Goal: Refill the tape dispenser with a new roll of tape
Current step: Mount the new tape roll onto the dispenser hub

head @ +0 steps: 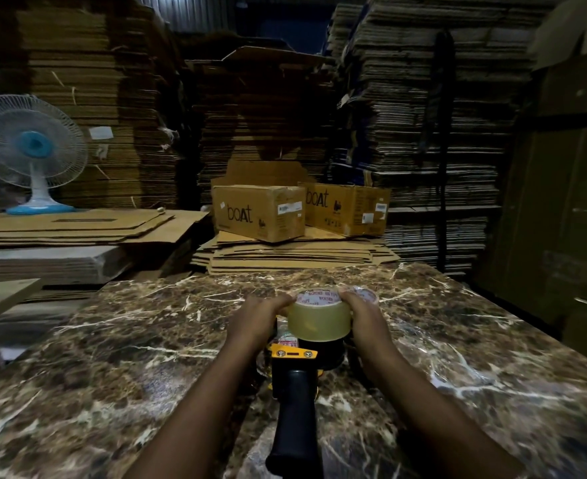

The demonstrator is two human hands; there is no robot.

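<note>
Stacks of flattened cardboard point(423, 115) are rising all around the back of this dim storeroom, and up front a brown marble-patterned table point(112, 357) is spreading wide under the camera. Containers first: two brown boxes are sitting on a low pile of flat sheets beyond the far table edge — the left boat carton point(259, 216) is looking closed, while the right boat carton point(349, 209) is turned at an angle just beside it, and what either is holding cannot be told. A white and blue table fan point(29, 146) is standing on cardboard sheets at far left.

Now the action: both hands are clamping the clear tape roll point(318, 319) from either side. The left hand point(261, 319) is pressing its fingers against the roll's left wall, and the right hand point(366, 316) is wrapping around the right wall, so the roll is being gripped between them, its red-printed core facing up. It is sitting directly over the head of the tape dispenser point(295, 385) — a yellow and black gun lying on the table with its black handle pointing back toward the person. Whether the roll is fully seated on the hub cannot be told. A second clear roll point(366, 294) is peeking out just behind the right hand's fingers.

Room to move: bare tabletop is lying open on both sides of the forearms, with the table's far edge just beyond the rolls.
</note>
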